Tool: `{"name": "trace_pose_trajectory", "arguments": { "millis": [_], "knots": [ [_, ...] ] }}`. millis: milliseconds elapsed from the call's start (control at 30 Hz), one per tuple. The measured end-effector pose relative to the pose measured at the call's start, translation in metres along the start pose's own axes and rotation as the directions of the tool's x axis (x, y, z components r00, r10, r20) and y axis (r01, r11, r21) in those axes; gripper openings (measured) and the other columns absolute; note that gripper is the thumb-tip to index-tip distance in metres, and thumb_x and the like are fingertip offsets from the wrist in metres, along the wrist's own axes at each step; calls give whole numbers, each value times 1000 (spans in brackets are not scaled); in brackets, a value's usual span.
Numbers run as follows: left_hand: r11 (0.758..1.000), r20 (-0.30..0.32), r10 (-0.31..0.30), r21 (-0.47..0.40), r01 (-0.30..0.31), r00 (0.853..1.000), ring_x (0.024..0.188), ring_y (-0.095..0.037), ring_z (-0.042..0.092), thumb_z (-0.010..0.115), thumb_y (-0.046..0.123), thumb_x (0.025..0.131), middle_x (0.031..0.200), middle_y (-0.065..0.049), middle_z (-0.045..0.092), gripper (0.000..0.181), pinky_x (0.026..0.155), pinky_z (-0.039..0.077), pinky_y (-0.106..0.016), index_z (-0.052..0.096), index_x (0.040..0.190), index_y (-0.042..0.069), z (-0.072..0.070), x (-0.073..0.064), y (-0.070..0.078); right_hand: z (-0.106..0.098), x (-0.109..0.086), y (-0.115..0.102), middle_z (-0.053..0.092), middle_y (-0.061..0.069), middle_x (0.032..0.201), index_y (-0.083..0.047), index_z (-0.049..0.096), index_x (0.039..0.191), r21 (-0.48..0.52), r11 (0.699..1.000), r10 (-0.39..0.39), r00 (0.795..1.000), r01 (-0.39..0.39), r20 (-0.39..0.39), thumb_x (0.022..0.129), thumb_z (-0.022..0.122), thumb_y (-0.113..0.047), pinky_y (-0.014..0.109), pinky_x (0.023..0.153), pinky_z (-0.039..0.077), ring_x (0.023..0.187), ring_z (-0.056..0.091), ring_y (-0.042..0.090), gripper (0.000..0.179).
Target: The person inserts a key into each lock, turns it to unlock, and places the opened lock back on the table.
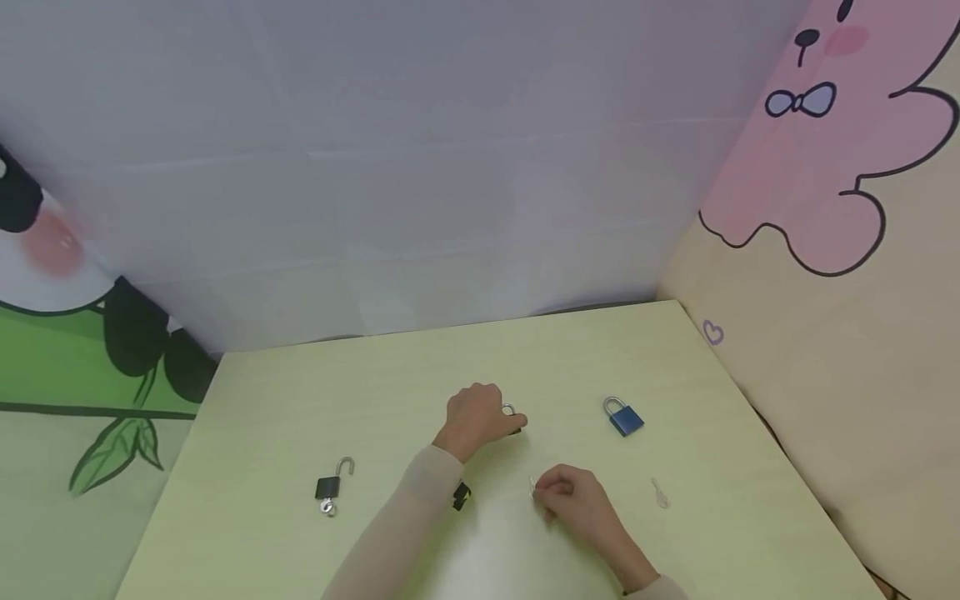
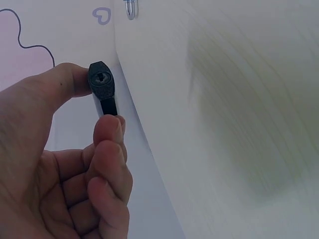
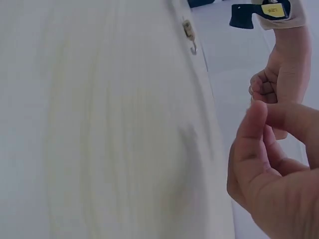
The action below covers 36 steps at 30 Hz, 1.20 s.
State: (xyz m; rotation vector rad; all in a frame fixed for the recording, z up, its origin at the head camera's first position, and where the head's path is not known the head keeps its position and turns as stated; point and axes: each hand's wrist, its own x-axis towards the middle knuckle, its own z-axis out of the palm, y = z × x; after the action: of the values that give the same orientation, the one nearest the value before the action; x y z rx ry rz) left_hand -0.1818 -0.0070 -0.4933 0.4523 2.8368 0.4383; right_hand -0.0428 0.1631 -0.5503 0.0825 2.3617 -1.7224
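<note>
My left hand (image 1: 474, 421) pinches a small black padlock (image 2: 101, 82) between thumb and fingers, above the middle of the table. In the left wrist view its keyhole end faces the camera; in the head view its silver shackle shows past the fingers. Lower and to the right, my right hand (image 1: 581, 502) pinches a thin silvery key (image 1: 532, 487) that points upward from the fingertips. Those fingertips hide most of the key, and the right wrist view shows hardly any of it. A gap separates the two hands.
An open black padlock (image 1: 327, 488) with keys at its bottom lies at the left of the table (image 1: 285, 400). To the right rest a blue padlock (image 1: 626, 420), its shackle down, and a small silvery key set (image 1: 660, 493). Decorated cloth walls stand behind and beside the table.
</note>
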Motion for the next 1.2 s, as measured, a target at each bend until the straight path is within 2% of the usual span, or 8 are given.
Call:
{"name": "trace_pose_trajectory", "arguments": {
  "millis": [200,400,767,933,1200],
  "knots": [
    [1000,-4,3,5,-3,1000,49,-10,24,64,49,78,51,8,23,48,44,22,-29,37,54,18,0,-2,0,7,3,-3,70,16,82,0,70,96,184,982,50,997,-39,-56,90,72,-12,29,68,52,66,65,21,13],
    [1000,1,16,1,-16,1000,48,-10,24,65,50,78,50,8,23,50,43,21,-28,35,54,18,2,-3,2,11,10,-3,70,21,87,3,69,98,281,960,41,993,-7,-114,90,72,-8,30,70,55,69,64,21,14],
    [1000,-1,28,-14,-28,1000,47,-9,21,66,47,76,48,9,19,50,43,19,-27,33,53,18,0,-7,5,17,25,-10,70,22,91,4,70,100,334,942,44,984,16,-171,91,71,-8,30,71,56,71,64,20,15],
    [999,8,44,-3,-44,999,46,-9,22,65,49,76,48,9,20,50,42,20,-27,33,53,18,3,-9,7,19,29,-11,71,23,95,7,68,101,379,925,55,983,16,-176,92,69,-5,30,70,56,71,64,20,15],
    [998,-18,53,25,-53,998,45,-10,25,65,48,76,48,9,23,46,41,22,-28,37,53,19,3,-11,8,20,31,-11,70,25,95,8,68,99,395,919,75,981,2,-180,90,71,-3,29,70,56,71,64,20,15]
  ]
}}
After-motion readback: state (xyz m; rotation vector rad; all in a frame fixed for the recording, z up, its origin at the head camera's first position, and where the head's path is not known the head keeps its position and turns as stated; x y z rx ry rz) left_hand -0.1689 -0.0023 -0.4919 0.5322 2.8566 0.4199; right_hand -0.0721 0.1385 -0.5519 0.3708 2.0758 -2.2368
